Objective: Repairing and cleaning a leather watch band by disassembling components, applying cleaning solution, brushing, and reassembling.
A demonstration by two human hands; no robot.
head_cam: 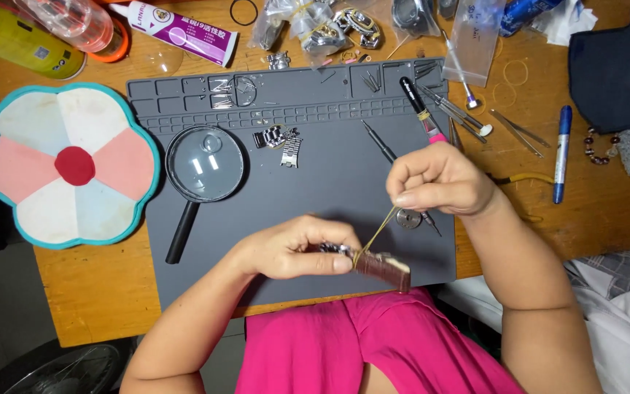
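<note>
Above the near edge of the grey mat on the desk, the left hand has its grip clamped on a brown-strapped watch, while the right hand pinches a yellow rubber band stretched up from the watch.

Bright, even overhead light, soft short shadows cast under the hands, glare spots seen on the magnifying glass left of centre, corners slightly bowed and softened.
</note>
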